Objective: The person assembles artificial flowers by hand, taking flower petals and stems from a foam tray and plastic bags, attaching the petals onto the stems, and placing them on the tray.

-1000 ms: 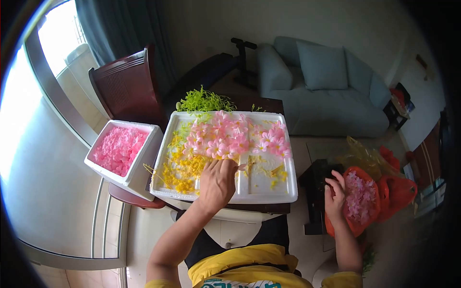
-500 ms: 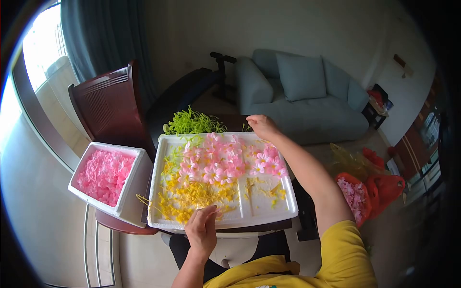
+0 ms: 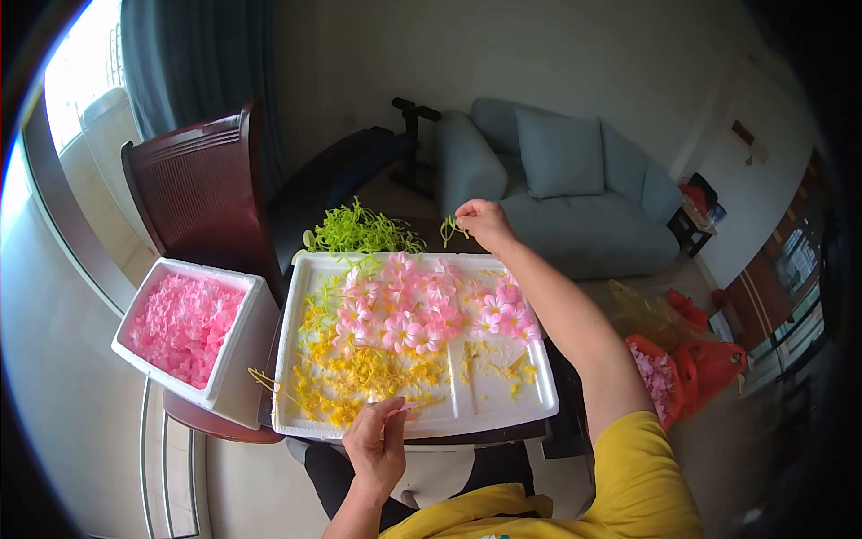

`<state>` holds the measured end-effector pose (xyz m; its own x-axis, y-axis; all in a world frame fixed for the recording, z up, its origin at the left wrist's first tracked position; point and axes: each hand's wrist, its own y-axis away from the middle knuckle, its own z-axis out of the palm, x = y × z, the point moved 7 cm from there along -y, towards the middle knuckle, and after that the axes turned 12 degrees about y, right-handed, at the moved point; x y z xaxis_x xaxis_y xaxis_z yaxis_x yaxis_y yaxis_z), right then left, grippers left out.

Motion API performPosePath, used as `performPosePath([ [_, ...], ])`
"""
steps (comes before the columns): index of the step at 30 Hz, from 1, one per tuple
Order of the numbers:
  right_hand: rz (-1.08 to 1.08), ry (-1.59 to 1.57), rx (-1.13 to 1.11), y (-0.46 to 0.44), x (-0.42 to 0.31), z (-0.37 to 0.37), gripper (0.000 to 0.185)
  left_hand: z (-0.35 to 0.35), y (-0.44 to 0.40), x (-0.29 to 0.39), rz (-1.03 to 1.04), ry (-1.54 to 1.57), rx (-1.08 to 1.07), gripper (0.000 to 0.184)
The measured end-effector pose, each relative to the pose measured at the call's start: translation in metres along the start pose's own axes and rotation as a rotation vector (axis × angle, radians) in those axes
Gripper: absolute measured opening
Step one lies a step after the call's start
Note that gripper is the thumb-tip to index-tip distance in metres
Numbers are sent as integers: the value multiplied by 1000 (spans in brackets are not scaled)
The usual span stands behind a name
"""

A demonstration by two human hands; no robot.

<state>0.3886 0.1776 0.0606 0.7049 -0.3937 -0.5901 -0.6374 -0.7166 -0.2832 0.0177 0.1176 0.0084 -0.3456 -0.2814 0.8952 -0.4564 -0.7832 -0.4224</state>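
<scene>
My left hand [image 3: 375, 440] is closed on a small pink petal piece [image 3: 401, 410] at the front edge of the white foam tray [image 3: 503, 419]. Beyond the tray's far edge, my right hand [image 3: 485, 223] pinches a green sprig [image 3: 452, 231]. Pink flowers [image 3: 409, 310] lie across the back of the tray, and yellow stamens [image 3: 359, 373] are spread over its front left. A heap of green sprigs [image 3: 364, 231] sits behind the tray's back left corner.
A foam box [image 3: 215, 382] of pink petals stands at the left on a dark red chair [image 3: 197, 184]. Right of my right arm are red bags [image 3: 709, 373] with pink flowers. A grey sofa [image 3: 575, 234] is behind.
My right hand has gone from beside the red bag to behind the tray and taken a green sprig. My left hand has come to the tray's front edge. The view has shifted.
</scene>
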Motion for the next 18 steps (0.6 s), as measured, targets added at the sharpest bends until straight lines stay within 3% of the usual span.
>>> performPosePath([
  [3,50,-441,-74,14,-3,-7,2,-1,2,-4,-48,48,25,13],
  [4,51,-444,-72,23,-9,-12,2,0,3,-3,-46,46,23,13],
  [8,200,-726,-57,79,-28,-30,8,4,7,-6,-216,441,87,11],
  [11,195,-892,-87,127,-34,-39,12,7,15,1,-232,508,112,11],
  [13,47,-1106,-127,164,-47,-45,18,10,18,5,-232,585,139,11],
  [18,257,-1187,-306,259,-54,-24,15,19,27,7,-293,675,70,11],
])
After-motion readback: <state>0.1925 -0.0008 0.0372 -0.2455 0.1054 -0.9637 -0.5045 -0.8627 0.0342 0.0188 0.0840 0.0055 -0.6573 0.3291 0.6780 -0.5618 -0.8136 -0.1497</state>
